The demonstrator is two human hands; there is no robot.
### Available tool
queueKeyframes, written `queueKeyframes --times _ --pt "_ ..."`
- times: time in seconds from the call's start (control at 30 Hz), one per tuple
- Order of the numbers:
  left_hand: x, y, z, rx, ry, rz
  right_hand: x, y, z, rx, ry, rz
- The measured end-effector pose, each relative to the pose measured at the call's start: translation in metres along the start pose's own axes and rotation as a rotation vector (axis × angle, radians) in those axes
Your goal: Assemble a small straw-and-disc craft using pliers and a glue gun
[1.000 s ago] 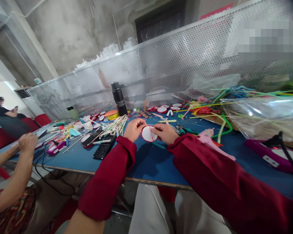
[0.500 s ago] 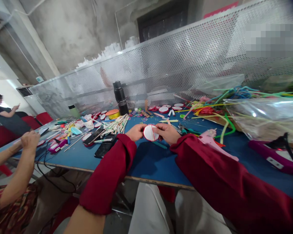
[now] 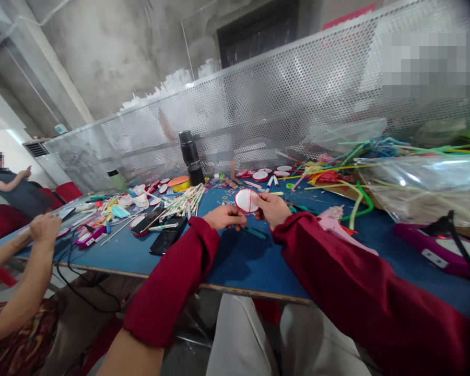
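Observation:
Over the blue table, my right hand (image 3: 273, 209) grips a small round white disc (image 3: 244, 200) with a red rim by its right side. A thin red line runs across the disc's face. My left hand (image 3: 226, 216) is just below and left of the disc, its fingers pinched together. Whether anything small is between those fingertips I cannot make out. Beneath the hands, a teal pen-like stick (image 3: 255, 233) lies on the table (image 3: 235, 261).
Left are black phones (image 3: 165, 237), a bundle of patterned sticks (image 3: 186, 201) and a black bottle (image 3: 191, 159). More red-rimmed discs (image 3: 260, 176) lie behind. A purple device (image 3: 434, 245) and balloon strips (image 3: 360, 201) are right. Another person's hands (image 3: 45, 230) are far left.
My left hand has come off the disc and dropped slightly below it. The disc, held in my right hand, has risen a little and turned.

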State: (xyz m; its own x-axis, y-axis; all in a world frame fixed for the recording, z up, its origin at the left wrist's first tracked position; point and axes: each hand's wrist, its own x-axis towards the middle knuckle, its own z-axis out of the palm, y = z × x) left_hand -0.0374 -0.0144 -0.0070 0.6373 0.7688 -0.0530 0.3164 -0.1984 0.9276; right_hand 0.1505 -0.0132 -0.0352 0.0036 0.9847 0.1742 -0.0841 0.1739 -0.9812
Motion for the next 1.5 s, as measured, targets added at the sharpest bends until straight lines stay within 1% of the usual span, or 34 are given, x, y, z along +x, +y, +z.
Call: queueKeyframes --times 0.07,0.13,0.2,0.27,0.33,0.37,0.43,0.47,0.53,0.63,0.73,0.83,0.97,1.17,1.37,1.43,1.5 --pt "0.003 -0.002 0.003 -0.016 0.120 0.057 0.001 0.000 -0.001 -0.003 0.029 0.013" --pt "0.006 -0.004 0.006 -0.051 0.282 0.123 0.002 0.002 -0.002 -0.009 0.041 0.017" --pt "0.009 -0.007 0.009 -0.068 0.442 0.162 0.002 0.003 -0.002 -0.058 0.040 -0.016" --pt "0.011 -0.008 0.008 -0.062 0.600 0.189 0.001 0.002 -0.002 -0.189 0.045 -0.101" --pt "0.010 -0.008 0.005 -0.034 0.747 0.248 -0.001 0.000 -0.001 -0.376 0.077 -0.229" --pt "0.009 -0.008 0.004 -0.005 0.803 0.289 -0.003 -0.002 -0.001 -0.472 0.098 -0.297" --pt "0.006 -0.007 0.002 0.084 0.869 0.370 -0.007 -0.005 0.000 -0.628 0.136 -0.410" --pt "0.005 -0.006 0.002 0.137 0.878 0.401 -0.008 -0.007 0.001 -0.682 0.146 -0.448" --pt "0.004 -0.004 0.003 0.229 0.842 0.424 -0.011 -0.008 0.001 -0.750 0.147 -0.490" --pt "0.005 -0.005 0.006 0.243 0.774 0.396 -0.012 -0.008 0.001 -0.809 0.132 -0.506" --pt "0.009 -0.008 0.010 0.138 0.768 0.337 -0.014 -0.009 0.002 -0.868 0.128 -0.520" --pt "0.013 -0.011 0.015 -0.035 0.764 0.273 -0.016 -0.010 0.004 -0.906 0.129 -0.546" --pt "0.018 -0.013 0.022 -0.229 0.781 0.241 -0.016 -0.009 0.005 -0.901 0.126 -0.546" --pt "0.017 -0.009 0.025 -0.286 0.802 0.255 -0.011 -0.005 0.003 -0.821 0.108 -0.487" --pt "0.012 -0.002 0.027 -0.293 0.811 0.236 -0.011 -0.007 0.002 -0.784 0.107 -0.484" --pt "0.011 0.000 0.026 -0.319 0.785 0.212 -0.011 -0.007 0.002 -0.779 0.112 -0.478" --pt "0.010 0.001 0.026 -0.335 0.724 0.175 -0.009 -0.006 0.000 -0.764 0.132 -0.443"
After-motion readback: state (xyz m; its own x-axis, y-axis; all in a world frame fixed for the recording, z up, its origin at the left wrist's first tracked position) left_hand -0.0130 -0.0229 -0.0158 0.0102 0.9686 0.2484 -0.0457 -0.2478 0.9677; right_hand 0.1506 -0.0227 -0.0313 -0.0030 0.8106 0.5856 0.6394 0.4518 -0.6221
